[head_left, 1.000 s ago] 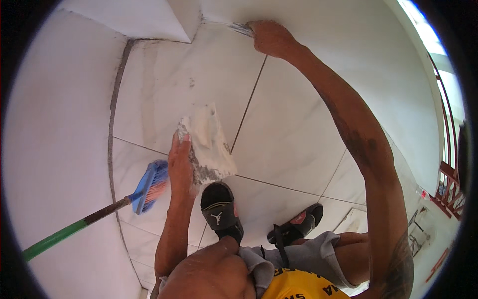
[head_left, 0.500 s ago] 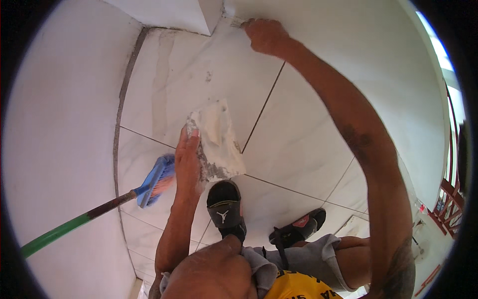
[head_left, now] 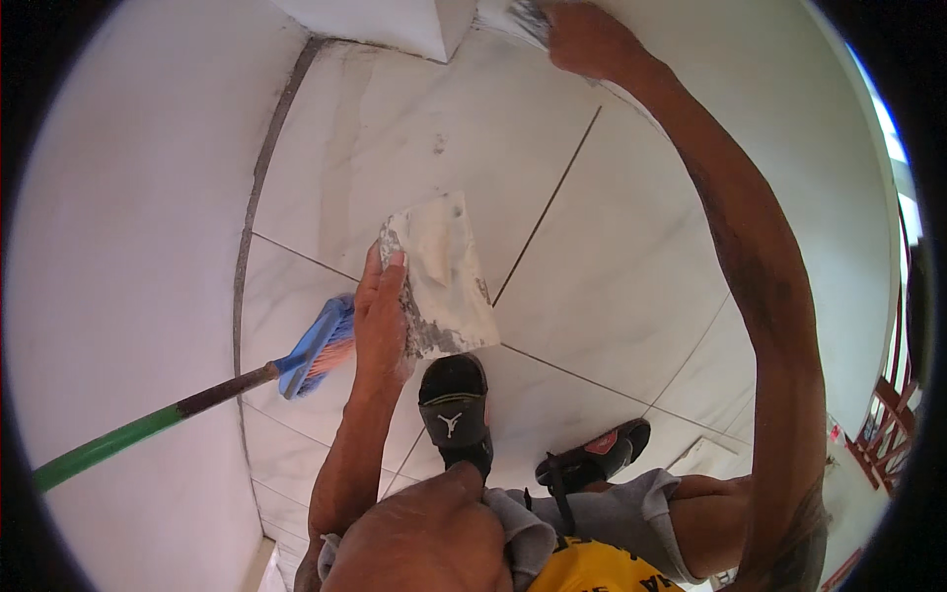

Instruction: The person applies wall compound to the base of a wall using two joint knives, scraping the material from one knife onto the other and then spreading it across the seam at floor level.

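Observation:
My left hand (head_left: 380, 314) grips the left edge of a flat board (head_left: 472, 271), which is smeared grey along that side. White putty (head_left: 429, 247) lies on the board, a raised lump of it near the middle. Far ahead, my right arm reaches out along the right wall. The right hand (head_left: 597, 39) is closed round a putty knife (head_left: 531, 20), whose metal blade points left toward the wall corner. Its handle is hidden in my fingers, and the blade is partly blurred at the top edge of the view.
A broom (head_left: 321, 345) with blue head and green handle leans at the left. White floor tiles (head_left: 404, 178) with dark joints spread around my black sandals (head_left: 454, 405). A white wall corner (head_left: 449, 35) juts out ahead. A dark gap (head_left: 261, 168) runs along the left wall's foot.
My right hand has moved up and to the right with the putty knife, and more of its blade shows. The left hand still holds the board in about the same place.

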Demonstrator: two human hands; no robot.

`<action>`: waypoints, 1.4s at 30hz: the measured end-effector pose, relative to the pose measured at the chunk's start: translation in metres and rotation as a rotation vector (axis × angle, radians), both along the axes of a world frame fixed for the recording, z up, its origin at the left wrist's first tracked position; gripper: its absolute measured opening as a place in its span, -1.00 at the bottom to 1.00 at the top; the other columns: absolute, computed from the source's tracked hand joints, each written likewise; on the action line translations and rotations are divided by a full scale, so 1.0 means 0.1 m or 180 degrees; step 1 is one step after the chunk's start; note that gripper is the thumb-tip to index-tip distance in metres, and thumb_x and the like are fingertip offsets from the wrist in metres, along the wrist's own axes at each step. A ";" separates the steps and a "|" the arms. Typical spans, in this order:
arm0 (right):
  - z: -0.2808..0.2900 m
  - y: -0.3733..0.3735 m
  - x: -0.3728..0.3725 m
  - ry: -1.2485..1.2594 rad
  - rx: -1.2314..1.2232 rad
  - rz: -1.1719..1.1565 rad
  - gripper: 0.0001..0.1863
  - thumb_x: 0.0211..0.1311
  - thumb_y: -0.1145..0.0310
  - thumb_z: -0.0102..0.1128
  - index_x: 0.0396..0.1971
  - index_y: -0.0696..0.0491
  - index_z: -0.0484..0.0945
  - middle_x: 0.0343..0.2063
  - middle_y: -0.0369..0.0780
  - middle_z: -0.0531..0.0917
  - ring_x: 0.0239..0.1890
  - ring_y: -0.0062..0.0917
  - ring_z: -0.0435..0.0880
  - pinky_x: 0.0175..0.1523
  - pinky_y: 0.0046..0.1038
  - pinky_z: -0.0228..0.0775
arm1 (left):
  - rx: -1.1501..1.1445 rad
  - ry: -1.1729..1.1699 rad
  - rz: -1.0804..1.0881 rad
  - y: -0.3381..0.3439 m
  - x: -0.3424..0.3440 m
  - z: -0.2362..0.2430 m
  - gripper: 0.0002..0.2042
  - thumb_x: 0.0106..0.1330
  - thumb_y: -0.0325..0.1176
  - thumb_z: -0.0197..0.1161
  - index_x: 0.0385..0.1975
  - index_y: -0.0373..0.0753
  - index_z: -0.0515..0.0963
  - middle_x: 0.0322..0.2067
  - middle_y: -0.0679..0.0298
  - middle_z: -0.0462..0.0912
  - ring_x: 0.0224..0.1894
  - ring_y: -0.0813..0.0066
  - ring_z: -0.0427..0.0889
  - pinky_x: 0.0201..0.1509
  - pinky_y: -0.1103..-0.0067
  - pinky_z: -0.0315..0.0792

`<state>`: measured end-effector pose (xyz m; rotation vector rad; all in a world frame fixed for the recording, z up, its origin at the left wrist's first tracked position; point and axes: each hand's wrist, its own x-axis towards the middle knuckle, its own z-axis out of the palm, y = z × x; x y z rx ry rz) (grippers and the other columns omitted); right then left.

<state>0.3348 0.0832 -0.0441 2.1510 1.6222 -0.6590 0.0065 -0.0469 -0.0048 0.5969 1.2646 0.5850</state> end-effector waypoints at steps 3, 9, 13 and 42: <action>-0.02 -0.34 0.15 0.0309 0.1556 0.0088 -0.76 0.11 0.49 -0.07 -0.27 0.24 0.53 -0.43 0.05 0.62 -0.29 -0.06 0.61 -0.10 -0.12 0.44 | -0.0049 0.0013 -0.0003 0.03 0.03 0.03 -0.56 0.38 -0.25 0.00 0.20 -0.32 0.28 0.00 0.17 0.47 -0.01 0.45 0.49 0.06 0.57 0.38; -0.15 -0.57 0.02 -0.0052 0.1556 0.0238 -0.74 0.15 0.45 -0.04 -0.21 0.20 0.54 -0.41 0.05 0.62 -0.26 -0.08 0.62 -0.05 -0.14 0.47 | 0.0008 -0.0001 -0.0047 0.06 0.04 0.04 -0.56 0.38 -0.25 0.00 0.21 -0.32 0.27 0.00 0.16 0.48 -0.01 0.43 0.49 0.06 0.56 0.39; -0.21 -0.59 -0.03 -0.0103 0.1650 0.0287 -0.73 0.10 0.49 -0.03 -0.20 0.15 0.54 -0.36 0.02 0.63 -0.24 -0.13 0.64 -0.10 -0.18 0.52 | 0.0095 -0.0003 -0.0151 0.07 0.02 0.01 -0.55 0.39 -0.26 -0.01 0.22 -0.33 0.26 0.03 0.16 0.47 0.01 0.41 0.49 0.08 0.54 0.39; -0.40 -0.54 -0.34 0.0759 0.1566 0.0058 -0.73 -0.05 0.46 0.05 -0.30 0.23 0.54 -0.39 0.02 0.64 -0.22 -0.13 0.64 -0.09 -0.16 0.51 | 0.0040 0.0182 -0.0104 0.05 0.08 0.12 -0.52 0.37 -0.28 -0.02 0.25 -0.34 0.21 0.05 0.12 0.45 0.04 0.38 0.48 0.11 0.53 0.38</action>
